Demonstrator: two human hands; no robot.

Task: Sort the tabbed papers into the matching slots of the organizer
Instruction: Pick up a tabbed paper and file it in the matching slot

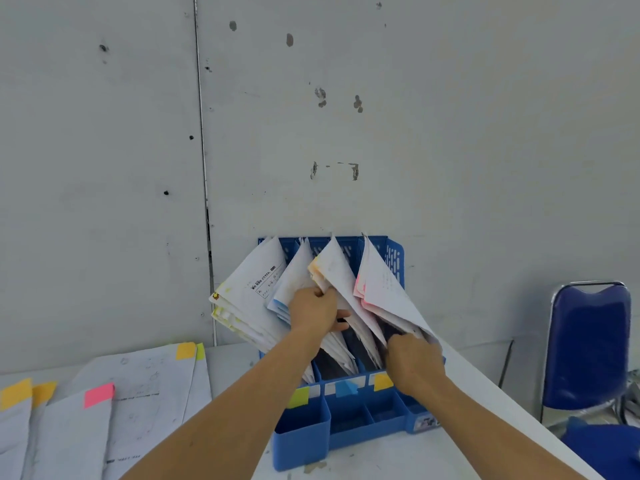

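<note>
Left hand [317, 308] is pinching floppy orange-tabbed papers [332, 268] inside the organizer [346, 420], right hand [414, 358] seemingly gripping the pink-tabbed stack's [384, 289] lower edge, best supported low.

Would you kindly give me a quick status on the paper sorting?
Left hand gripping papers in the orange slot. Right hand on the pink-tabbed stack in the blue organizer. Tabbed papers still on table. Nothing blocking.
</note>
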